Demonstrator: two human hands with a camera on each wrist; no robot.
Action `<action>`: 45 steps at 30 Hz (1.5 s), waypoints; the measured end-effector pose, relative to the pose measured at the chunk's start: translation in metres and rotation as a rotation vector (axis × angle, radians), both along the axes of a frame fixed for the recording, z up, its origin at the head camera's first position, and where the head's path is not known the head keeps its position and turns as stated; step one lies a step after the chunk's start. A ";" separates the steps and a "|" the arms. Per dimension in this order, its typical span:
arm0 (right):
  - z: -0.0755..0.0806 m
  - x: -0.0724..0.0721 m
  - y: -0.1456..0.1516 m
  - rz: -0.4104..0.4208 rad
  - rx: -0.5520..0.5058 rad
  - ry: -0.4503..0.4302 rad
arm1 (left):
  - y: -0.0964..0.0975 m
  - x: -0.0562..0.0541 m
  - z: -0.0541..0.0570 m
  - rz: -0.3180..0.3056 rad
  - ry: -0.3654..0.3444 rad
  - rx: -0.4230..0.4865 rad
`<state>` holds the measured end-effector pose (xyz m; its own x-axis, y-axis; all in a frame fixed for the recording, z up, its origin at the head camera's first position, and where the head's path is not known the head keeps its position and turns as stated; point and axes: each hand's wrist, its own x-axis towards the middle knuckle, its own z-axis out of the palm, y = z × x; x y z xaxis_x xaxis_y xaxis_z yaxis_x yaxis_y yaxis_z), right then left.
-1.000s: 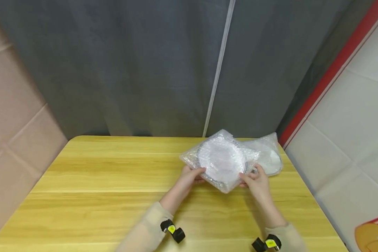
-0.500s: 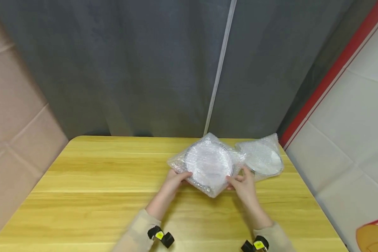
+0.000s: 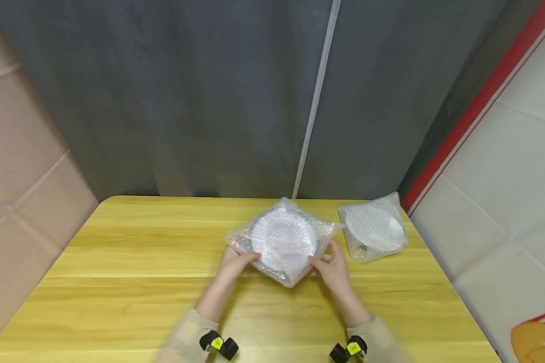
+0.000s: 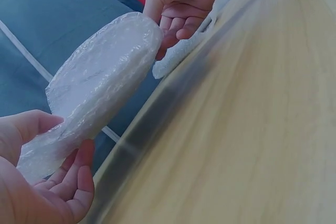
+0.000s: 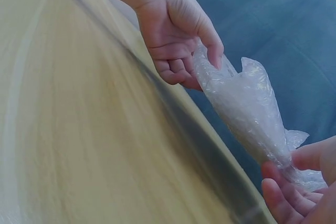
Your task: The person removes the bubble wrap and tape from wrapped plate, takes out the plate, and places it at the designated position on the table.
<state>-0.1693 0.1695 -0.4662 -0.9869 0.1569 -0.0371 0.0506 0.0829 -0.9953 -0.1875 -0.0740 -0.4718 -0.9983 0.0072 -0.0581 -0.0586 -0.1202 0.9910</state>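
A round, plate-like white disc with a thin dark rim, wrapped in bubble wrap point(image 3: 283, 239), is held above the table between both hands. My left hand point(image 3: 233, 262) pinches its left lower edge, thumb on top and fingers beneath. On the other side, my right hand point(image 3: 331, 267) grips the right lower edge the same way. In the left wrist view the wrapped disc point(image 4: 100, 74) is raised and tilted, with slack wrap bunched at the near hand. The right wrist view shows crumpled bubble wrap point(image 5: 247, 108) stretching between the two hands.
A second bubble-wrapped round item point(image 3: 375, 229) lies at the table's back right corner. The wooden table point(image 3: 141, 252) meets a grey curtain point(image 3: 200, 101) behind it. A white panel with a red stripe point(image 3: 481, 101) stands along the right side.
Both hands have carried the wrapped disc leftward and slightly nearer. It overlapped the second wrapped item before; now that item shows almost whole.
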 end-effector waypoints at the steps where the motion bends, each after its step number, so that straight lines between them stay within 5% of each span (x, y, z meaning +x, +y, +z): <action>1: -0.001 0.000 -0.001 0.002 -0.001 -0.004 | -0.002 0.000 -0.001 0.000 -0.005 0.004; 13: -0.016 -0.003 -0.010 0.048 -0.022 -0.025 | -0.011 -0.004 -0.018 0.028 -0.050 -0.028; 21: 0.007 0.009 -0.019 0.093 -0.005 -0.021 | -0.015 -0.004 -0.023 0.039 -0.064 -0.035; 31: -0.025 -0.006 -0.013 0.104 0.053 -0.039 | -0.018 -0.005 -0.025 0.015 -0.037 -0.050; 45: -0.026 -0.007 -0.014 0.027 0.207 -0.051 | -0.019 -0.004 -0.021 0.043 -0.080 -0.093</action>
